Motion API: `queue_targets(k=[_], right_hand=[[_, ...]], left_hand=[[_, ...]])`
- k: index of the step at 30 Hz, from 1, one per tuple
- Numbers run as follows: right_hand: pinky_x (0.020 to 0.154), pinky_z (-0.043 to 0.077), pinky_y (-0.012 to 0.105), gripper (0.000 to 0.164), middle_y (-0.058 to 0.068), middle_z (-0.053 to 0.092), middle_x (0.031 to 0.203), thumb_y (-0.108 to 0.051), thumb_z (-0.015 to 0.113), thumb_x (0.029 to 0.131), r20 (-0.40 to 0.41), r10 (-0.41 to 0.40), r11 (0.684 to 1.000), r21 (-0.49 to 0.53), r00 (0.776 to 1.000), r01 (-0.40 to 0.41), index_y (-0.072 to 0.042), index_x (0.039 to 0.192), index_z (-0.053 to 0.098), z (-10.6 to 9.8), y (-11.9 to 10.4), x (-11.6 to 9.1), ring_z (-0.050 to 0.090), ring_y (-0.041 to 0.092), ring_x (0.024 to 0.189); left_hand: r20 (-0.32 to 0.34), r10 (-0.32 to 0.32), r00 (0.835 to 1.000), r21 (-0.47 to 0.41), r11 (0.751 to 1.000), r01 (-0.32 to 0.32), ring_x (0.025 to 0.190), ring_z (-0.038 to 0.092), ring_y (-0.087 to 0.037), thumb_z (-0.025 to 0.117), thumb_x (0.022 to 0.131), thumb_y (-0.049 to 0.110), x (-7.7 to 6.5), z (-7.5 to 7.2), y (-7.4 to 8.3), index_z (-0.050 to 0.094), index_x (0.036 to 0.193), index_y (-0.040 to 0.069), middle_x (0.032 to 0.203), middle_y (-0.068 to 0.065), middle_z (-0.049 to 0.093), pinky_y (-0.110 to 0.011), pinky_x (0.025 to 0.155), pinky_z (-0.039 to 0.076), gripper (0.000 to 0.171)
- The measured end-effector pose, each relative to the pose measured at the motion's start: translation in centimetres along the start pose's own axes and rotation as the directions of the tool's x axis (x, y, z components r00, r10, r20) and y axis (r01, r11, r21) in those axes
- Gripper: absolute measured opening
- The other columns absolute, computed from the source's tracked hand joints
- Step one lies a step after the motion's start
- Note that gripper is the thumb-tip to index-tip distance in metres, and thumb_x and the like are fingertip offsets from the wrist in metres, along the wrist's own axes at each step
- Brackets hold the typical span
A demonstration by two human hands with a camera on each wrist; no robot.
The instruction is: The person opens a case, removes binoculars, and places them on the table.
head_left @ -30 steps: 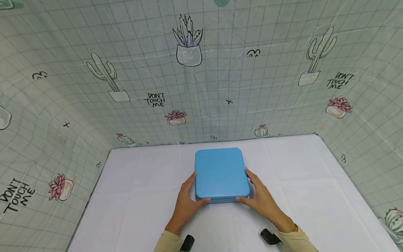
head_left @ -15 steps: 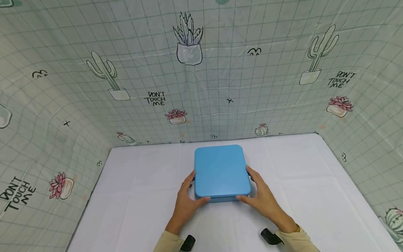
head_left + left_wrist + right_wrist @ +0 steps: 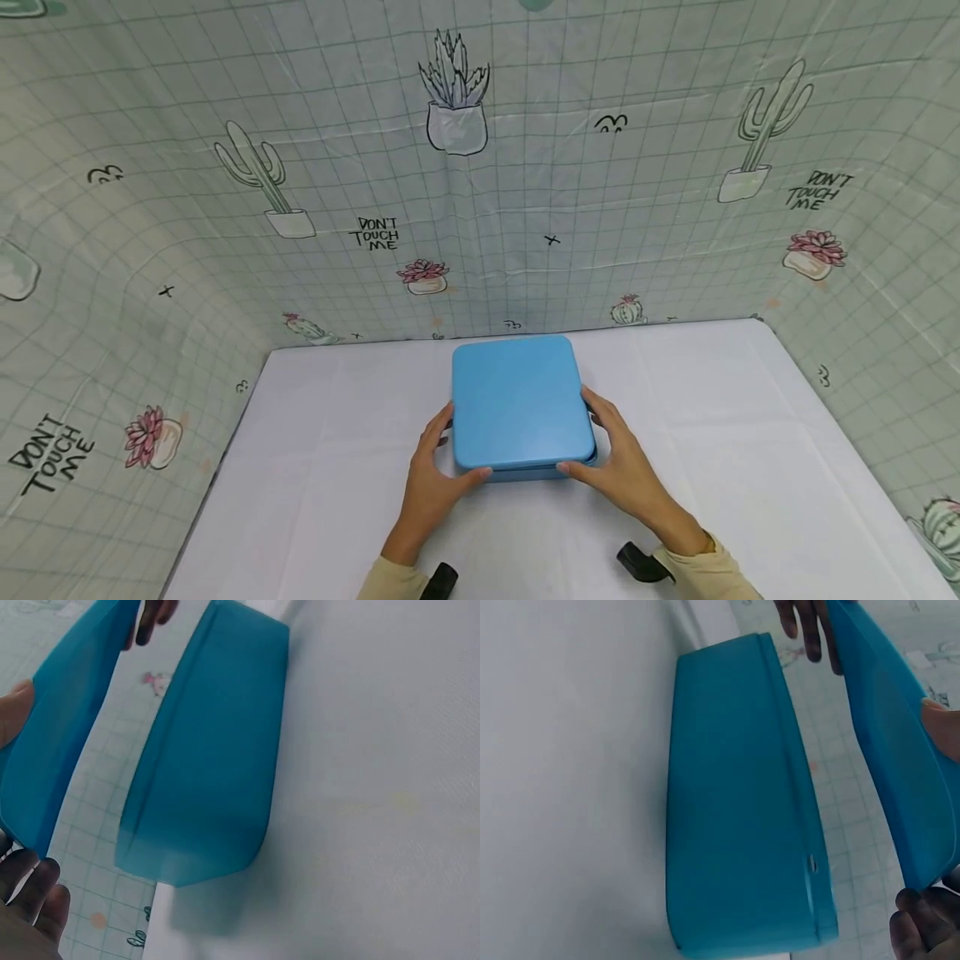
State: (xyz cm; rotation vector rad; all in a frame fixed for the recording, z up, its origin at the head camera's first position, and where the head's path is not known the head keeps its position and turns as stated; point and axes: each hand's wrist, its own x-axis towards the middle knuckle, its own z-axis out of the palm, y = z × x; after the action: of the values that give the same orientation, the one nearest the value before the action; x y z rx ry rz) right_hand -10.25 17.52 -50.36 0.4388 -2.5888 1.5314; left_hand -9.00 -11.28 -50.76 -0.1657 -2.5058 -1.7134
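Note:
A blue lid (image 3: 519,404) with rounded corners is raised off a blue box (image 3: 525,475), which stays on the white table. Both wrist views show a gap between the lid (image 3: 71,712) and the box (image 3: 214,742). My left hand (image 3: 427,492) grips the lid's left side, thumb at the near edge and fingers along the side. On the right side, my right hand (image 3: 630,479) holds the lid in the same way. From the head, the lid covers the box's inside, and only a strip of its front and right corner shows.
A white cloth covers the table (image 3: 360,433). Behind it and at both sides hangs a grid-patterned curtain (image 3: 510,192) with cactus prints. Black wrist devices (image 3: 643,564) sit by the beige sleeves (image 3: 708,571).
The lid has come up off the box and shifted slightly left, uncovering the box's right front corner. Both hands moved with it, the left hand drifting left.

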Motion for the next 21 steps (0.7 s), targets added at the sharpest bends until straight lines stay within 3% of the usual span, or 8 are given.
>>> queue_targets(k=[7,14,21], right_hand=[[0.111,0.037,0.074,0.107,0.024,0.035,0.165,-0.013,0.095,0.079,-0.010,-0.015,0.998,0.063,1.000,0.015,-0.005,0.165,0.032,0.5,-0.9,0.3,0.047,0.048,0.139],[0.109,0.041,0.065,0.106,0.021,0.034,0.166,-0.012,0.094,0.081,0.001,-0.024,0.995,0.101,1.000,0.023,-0.008,0.166,0.031,1.1,-1.7,0.7,0.046,0.042,0.140],[0.112,0.039,0.071,0.104,0.021,0.032,0.167,-0.013,0.093,0.082,0.032,-0.009,0.990,0.141,0.999,0.005,-0.009,0.165,0.032,2.1,-2.8,1.2,0.042,0.047,0.144]], left_hand=[[-0.023,0.021,1.000,0.002,1.000,-0.021,0.145,0.046,-0.036,0.096,0.078,0.020,-0.4,-1.0,0.3,0.039,0.164,0.011,0.165,-0.011,0.042,-0.060,0.113,0.044,0.104],[-0.054,0.028,0.998,-0.001,1.000,-0.028,0.144,0.047,-0.035,0.096,0.077,0.018,-0.9,-2.0,0.6,0.040,0.164,0.011,0.165,-0.011,0.042,-0.057,0.112,0.045,0.103],[-0.088,0.036,0.995,0.005,0.999,-0.035,0.143,0.047,-0.033,0.095,0.077,0.015,-1.4,-3.5,0.7,0.040,0.163,0.010,0.165,-0.011,0.042,-0.050,0.111,0.046,0.102]])
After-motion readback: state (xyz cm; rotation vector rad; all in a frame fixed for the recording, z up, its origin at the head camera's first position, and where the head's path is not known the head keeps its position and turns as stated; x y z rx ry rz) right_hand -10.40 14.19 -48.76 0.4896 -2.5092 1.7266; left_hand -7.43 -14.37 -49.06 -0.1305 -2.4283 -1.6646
